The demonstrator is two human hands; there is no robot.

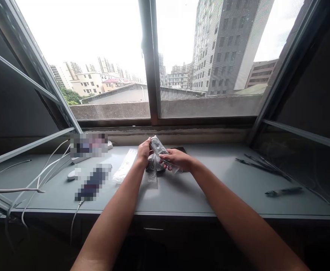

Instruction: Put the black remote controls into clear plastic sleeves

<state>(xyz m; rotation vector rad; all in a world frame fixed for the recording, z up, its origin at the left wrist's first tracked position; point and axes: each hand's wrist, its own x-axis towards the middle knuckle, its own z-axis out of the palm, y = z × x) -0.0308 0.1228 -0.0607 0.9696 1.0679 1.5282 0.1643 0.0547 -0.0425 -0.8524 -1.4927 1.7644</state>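
A person's two hands hold a clear plastic packet with a dark item inside, tilted just above a pale desk beneath a wide window. The left hand pinches the packet's upper edge, thumb and fingertips drawn close together on the film; the right hand closes around its lower end, thumb on top and fingers curled beneath, with loose wrapping trailing under the palm. Just below the packet sits a plastic-wrapped bundle, and a white plastic pouch lies beside the left forearm. The packet looks light enough for fingertips alone, its outer film thin, glossy and probably slippery, likely to crinkle and slide over whatever it covers. The dark item appears firmer than its sleeve, though its material and how fragile it is cannot be told from this view. The surest hold seems to be through the film onto the item's long sides, near the middle, with only light pressure; the empty plastic at the ends offers a handy pinch for steadying but would probably fold or stretch if made to bear the weight, letting the contents swing or slip.
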